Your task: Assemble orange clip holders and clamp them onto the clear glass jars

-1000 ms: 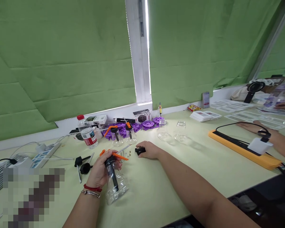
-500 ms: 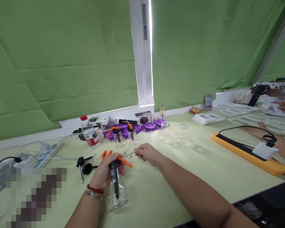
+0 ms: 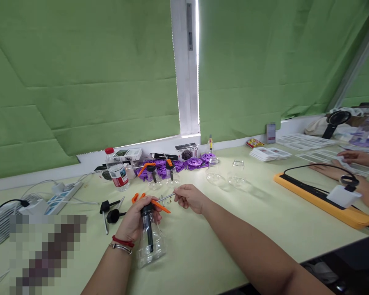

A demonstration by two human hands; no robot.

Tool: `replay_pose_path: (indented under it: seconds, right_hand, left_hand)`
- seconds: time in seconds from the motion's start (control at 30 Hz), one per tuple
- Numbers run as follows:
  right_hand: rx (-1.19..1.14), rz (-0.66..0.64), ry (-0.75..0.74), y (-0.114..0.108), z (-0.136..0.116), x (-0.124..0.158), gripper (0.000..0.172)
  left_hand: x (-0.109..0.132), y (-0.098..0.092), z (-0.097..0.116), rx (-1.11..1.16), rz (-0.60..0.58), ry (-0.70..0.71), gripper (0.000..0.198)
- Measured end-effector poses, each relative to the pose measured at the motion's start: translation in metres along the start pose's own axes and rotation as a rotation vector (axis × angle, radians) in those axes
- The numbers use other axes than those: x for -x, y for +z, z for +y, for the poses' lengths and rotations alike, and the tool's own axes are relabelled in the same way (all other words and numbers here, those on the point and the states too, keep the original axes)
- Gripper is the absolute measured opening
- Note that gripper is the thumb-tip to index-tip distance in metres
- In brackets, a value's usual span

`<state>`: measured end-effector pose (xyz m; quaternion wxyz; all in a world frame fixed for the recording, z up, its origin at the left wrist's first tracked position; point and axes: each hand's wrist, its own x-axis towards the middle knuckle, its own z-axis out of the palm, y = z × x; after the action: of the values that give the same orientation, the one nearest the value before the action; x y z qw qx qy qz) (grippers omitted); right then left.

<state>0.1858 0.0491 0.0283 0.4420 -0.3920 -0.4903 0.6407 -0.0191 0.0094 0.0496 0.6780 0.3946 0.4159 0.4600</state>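
Note:
My left hand [image 3: 134, 222] is wrapped round the black neck of a clear plastic spray bottle [image 3: 151, 242] that stands tilted on the pale green table [image 3: 233, 229]. An orange trigger lever [image 3: 160, 206] sticks out from the bottle's top. My right hand [image 3: 189, 197] pinches the end of a thin metal rod [image 3: 166, 198] that points toward the bottle's head. Two loose black pump parts [image 3: 110, 211] lie just left of my left hand.
Behind stand two assembled small sprayers [image 3: 161, 175], purple gear parts [image 3: 189, 162], two empty clear bottles [image 3: 226, 174], a water bottle [image 3: 117, 170] and a power strip [image 3: 60, 196]. At right, another person's hands [image 3: 352, 162] work near an orange tray [image 3: 322, 198] and card stacks [image 3: 269, 153].
My right hand left a small black part on the table, took up the thin metal rod and holds it at the bottle's head. The other person's far hand moved in.

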Motion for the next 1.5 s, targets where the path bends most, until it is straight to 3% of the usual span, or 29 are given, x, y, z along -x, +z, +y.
replay_pose_path:
  seconds: [0.3,0.43,0.5,0.6,0.67,0.77,0.9,1.2,1.33,1.43,1.5]
  right_hand:
    - [-0.074,0.009,-0.047,-0.001,0.005,-0.004,0.031]
    - [0.012,0.063,-0.117,-0.006,0.008,-0.007,0.027]
    - [0.170,0.148,-0.194,-0.009,0.009,-0.009,0.018]
    - [0.794,0.236,-0.307,-0.012,0.010,-0.013,0.013]
    - [1.164,0.203,-0.349,-0.009,0.012,-0.016,0.016]
    - [1.347,0.117,-0.374,0.001,0.016,-0.020,0.014]
    - [1.484,0.052,-0.384,0.014,0.023,-0.023,0.016]
    - [1.603,0.078,-0.398,0.015,0.024,-0.022,0.016]
    - [1.599,0.007,-0.440,0.014,0.022,-0.018,0.018]
    - [1.434,0.042,-0.482,0.019,0.016,-0.008,0.021]
    - [1.161,0.060,-0.485,0.025,0.010,0.004,0.026]
  left_hand:
    - [0.001,0.003,0.002,0.014,-0.008,-0.020,0.019]
    - [0.001,0.003,0.003,0.022,-0.007,-0.029,0.018]
    - [0.001,0.001,0.005,0.045,0.010,-0.035,0.017]
    - [-0.001,-0.004,0.009,0.130,0.095,0.005,0.015]
    - [-0.002,-0.008,0.013,0.215,0.198,0.078,0.014]
    - [-0.004,-0.015,0.019,0.331,0.342,0.157,0.016]
    - [-0.005,-0.019,0.023,0.398,0.409,0.154,0.018]
    - [-0.001,-0.015,0.022,0.422,0.340,0.172,0.017]
    - [0.000,-0.015,0.022,0.421,0.344,0.171,0.017]
    - [0.001,-0.013,0.019,0.400,0.321,0.156,0.017]
    - [0.000,-0.009,0.016,0.397,0.317,0.192,0.017]
